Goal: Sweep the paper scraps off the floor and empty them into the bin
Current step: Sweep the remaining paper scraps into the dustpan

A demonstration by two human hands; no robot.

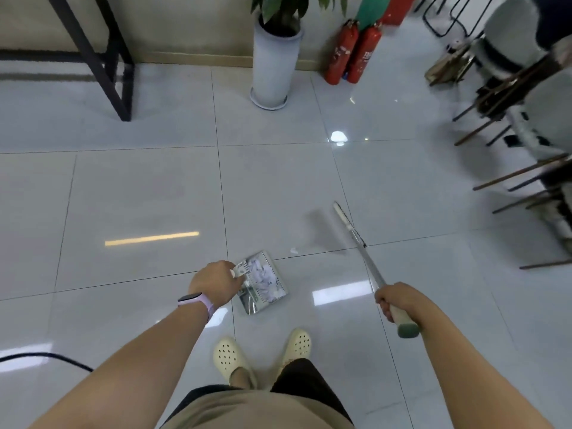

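A silver dustpan [252, 305] sits low over the pale tiled floor in front of my feet, holding several white paper scraps [265, 278]. My left hand [215, 283] is shut on the dustpan's handle at its left side. My right hand [394, 301] grips the end of a broom handle [368, 264], which slants up and left to a narrow broom head [343, 216] blurred by motion. One small white scrap [294, 250] lies on the floor between the dustpan and the broom head. No bin is in view.
A tall white planter [274, 66] stands at the back wall with two red fire extinguishers [353, 54] beside it. A black table frame [102, 57] is at the back left. Chairs with thin legs [520, 168] crowd the right side. A black cable [46, 357] crosses the floor at lower left.
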